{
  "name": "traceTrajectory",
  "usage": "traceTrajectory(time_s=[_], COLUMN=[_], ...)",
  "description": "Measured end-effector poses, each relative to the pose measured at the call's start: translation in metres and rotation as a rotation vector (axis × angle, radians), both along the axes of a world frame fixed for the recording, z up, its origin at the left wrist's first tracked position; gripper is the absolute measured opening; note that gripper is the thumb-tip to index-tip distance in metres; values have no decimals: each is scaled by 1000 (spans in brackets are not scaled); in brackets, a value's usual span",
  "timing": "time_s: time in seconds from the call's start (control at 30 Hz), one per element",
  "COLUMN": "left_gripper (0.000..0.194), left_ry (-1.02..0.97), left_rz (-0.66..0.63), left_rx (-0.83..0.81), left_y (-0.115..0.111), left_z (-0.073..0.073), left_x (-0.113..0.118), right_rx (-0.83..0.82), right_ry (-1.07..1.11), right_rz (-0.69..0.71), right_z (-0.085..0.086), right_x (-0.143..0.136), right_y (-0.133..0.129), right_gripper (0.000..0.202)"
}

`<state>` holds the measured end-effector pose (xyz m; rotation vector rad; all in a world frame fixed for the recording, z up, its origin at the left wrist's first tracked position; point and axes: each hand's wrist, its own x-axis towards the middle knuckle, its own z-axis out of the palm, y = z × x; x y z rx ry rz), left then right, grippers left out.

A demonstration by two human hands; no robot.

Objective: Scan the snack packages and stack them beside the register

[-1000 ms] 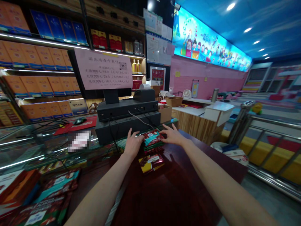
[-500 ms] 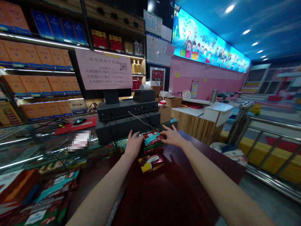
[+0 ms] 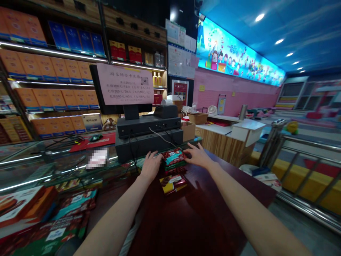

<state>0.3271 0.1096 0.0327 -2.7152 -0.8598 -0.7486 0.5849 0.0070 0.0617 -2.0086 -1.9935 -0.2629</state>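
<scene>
A chocolate packet (image 3: 173, 155) in teal and dark red lies on a green one, near the counter's far edge. My left hand (image 3: 150, 166) holds the packet's left edge between thumb and finger, its other fingers stretched forward. At the opposite edge, my right hand (image 3: 198, 156) grips the packet with thumb and forefinger, the other fingers raised. Closer to me lies a yellow and maroon packet (image 3: 173, 183), touched by neither hand. Larger teal, brown and green packets (image 3: 76, 204) are piled at the lower left beside a white and orange box (image 3: 20, 204).
Behind the packets stands a black cash register base (image 3: 149, 125) with cables and a screen bearing a pink paper sign (image 3: 126, 84). A glass counter (image 3: 64, 160) runs to the left. Metal railings (image 3: 311, 170) stand on the right, past the dark wooden counter (image 3: 197, 213).
The view has turned slightly, so most things sit a little further right and lower. Both hands stay at the teal and red packet's two ends.
</scene>
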Motion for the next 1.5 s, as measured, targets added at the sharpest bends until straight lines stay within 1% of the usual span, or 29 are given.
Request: traceTrajectory(time_s=[0.27, 0.47, 0.57, 0.7, 0.87, 1.0, 1.2, 1.5], left_gripper=[19, 17, 20, 22, 21, 21, 23, 23], left_ry=[0, -6, -6, -6, -6, -10, -11, 9], left_rz=[14, 27, 38, 62, 93, 118, 161, 252], left_rx=[14, 12, 6, -1, -12, -22, -23, -44], left_y=[-10, -22, -26, -28, -29, -33, -39, -38], left_z=[9, 16, 18, 16, 13, 12, 11, 5], left_x=[-27, -58, -77, -103, -135, -160, -199, -252], right_rx=[58, 53, 51, 58, 58, 65, 30, 3], right_ry=[-18, -24, -22, -34, -44, -39, 3, 55], right_rz=[20, 52, 79, 119, 164, 220, 276, 378], right_z=[6, 3, -1, -5, -8, -13, -21, -35], right_x=[-16, -44, -60, -83, -111, -133, -166, -213], right_y=[-12, -19, -21, -22, -21, -18, -10, 5], right_gripper=[35, 41, 40, 38, 45, 42, 44, 46])
